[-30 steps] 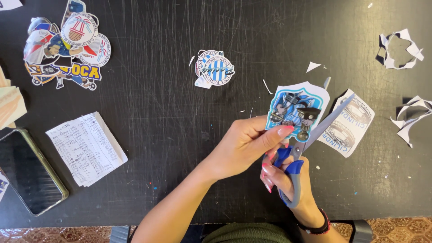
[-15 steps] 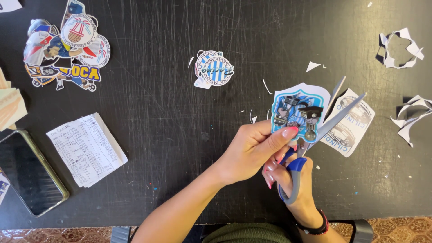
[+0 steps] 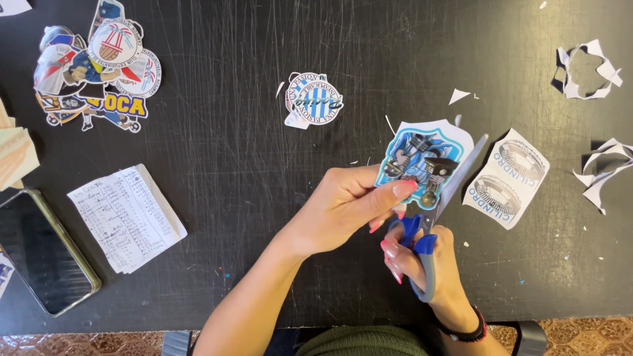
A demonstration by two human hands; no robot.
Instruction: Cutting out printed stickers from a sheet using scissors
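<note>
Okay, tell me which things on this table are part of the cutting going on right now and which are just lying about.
In use:
- left hand, holding the blue printed sticker sheet
- right hand, working the blue-handled scissors

Lying about:
- phone
- handwritten note
- pile of cut stickers
- round striped sticker
- grey printed sheet
- paper offcuts

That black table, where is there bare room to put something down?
The table is bare between the sticker pile and the round striped sticker, and below that down to the left hand. It is crowded around the scissors, the blue sticker and the paper scraps; phone and handwritten note fill the left.
</note>
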